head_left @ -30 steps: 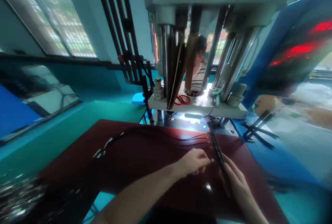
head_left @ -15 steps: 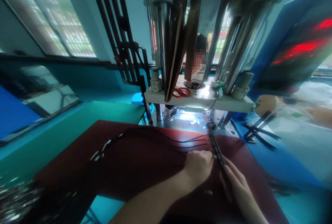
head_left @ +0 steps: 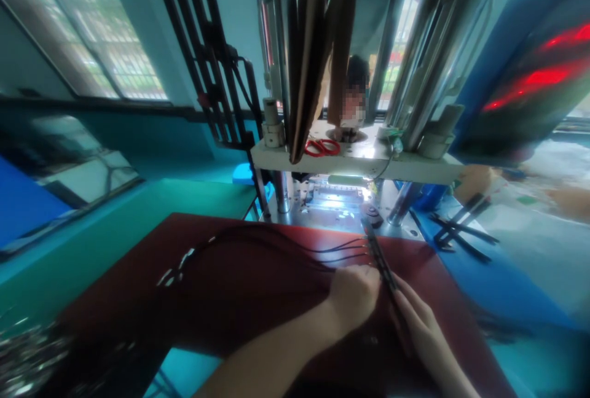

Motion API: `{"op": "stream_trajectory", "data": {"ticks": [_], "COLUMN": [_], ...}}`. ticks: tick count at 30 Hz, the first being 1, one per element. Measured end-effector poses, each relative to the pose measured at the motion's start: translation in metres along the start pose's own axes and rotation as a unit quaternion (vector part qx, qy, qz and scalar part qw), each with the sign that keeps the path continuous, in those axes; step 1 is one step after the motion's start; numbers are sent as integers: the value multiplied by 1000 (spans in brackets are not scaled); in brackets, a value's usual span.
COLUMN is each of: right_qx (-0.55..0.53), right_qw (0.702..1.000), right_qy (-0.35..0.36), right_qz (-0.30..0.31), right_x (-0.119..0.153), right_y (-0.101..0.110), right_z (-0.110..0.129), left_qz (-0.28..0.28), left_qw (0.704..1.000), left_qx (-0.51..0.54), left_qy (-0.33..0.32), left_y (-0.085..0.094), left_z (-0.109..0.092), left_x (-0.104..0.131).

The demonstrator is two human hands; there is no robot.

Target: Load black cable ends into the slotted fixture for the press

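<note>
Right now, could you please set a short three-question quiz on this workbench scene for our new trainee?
1. True or false: the left hand rests on the black cables.
2. What colour is the mat?
3. Where do the red scissors lie: A on the mat, B on the machine's white plate, C in the right hand?

Key: 1 true. 2 dark red. 3 B.
</note>
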State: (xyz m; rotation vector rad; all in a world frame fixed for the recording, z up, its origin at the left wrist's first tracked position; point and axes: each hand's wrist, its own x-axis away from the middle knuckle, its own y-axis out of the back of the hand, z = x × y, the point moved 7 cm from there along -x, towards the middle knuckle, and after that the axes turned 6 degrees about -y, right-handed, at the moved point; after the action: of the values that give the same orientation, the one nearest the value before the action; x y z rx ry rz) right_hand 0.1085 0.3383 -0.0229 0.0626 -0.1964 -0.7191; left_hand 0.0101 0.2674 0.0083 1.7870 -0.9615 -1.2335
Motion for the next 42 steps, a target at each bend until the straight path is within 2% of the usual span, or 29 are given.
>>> {"op": "stream_trajectory", "data": {"ticks": [3, 5, 8, 10, 12, 14, 16, 18, 19, 21, 23, 25, 27, 34, 39, 42], "right_qx": [10, 5, -18, -33, -44, -48, -50, -54, -54, -50, -43, -42, -45, -28, -7, 15], "right_qw": [1000, 1000, 1000, 999, 999, 998, 998, 998, 998, 998, 998, 998, 998, 999, 999, 1000], "right_qy": [1, -3, -8, -12, -21, -30, -38, -37, -37, -38, -41, -40, -38, -37, -33, -2], "right_qz": [10, 13, 11, 8, 8, 11, 9, 2, 0, 0, -4, -6, -9, 7, 5, -13], "right_x": [-2, -3, -2, -1, 0, 0, 1, 1, 1, 2, 2, 2, 2, 0, -3, -5], "right_y": [-2, -2, -1, -1, -1, -2, -2, -1, 0, 1, 2, 2, 2, 4, 7, 10], "right_z": [1, 0, -2, -4, -7, -9, -10, -8, -7, -5, -5, -4, -3, -8, -10, -6], "left_qz": [5, 12, -24, -28, 39, 115, 152, 158, 154, 121, 77, 55, 59, 52, 66, 60], "left_qw": [1000, 1000, 999, 996, 991, 982, 976, 980, 984, 991, 992, 995, 997, 996, 994, 994], "left_qx": [2, 2, -34, -59, -59, -52, -49, -19, 5, 56, 82, 69, 43, 40, 48, 53], "left_qy": [-14, -15, -25, -62, -115, -143, -150, -121, -84, 6, 50, 38, 27, 61, 78, 70], "left_y": [-5, 0, 25, 38, 34, 20, 7, -1, -3, 0, 6, 7, 3, -11, -9, -5], "left_z": [1, -1, -9, -19, -26, -28, -27, -24, -20, -10, -6, -10, -14, -12, -11, -13], "left_x": [-1, -2, 5, 19, 37, 55, 65, 62, 57, 44, 33, 26, 24, 19, 13, 11]}}
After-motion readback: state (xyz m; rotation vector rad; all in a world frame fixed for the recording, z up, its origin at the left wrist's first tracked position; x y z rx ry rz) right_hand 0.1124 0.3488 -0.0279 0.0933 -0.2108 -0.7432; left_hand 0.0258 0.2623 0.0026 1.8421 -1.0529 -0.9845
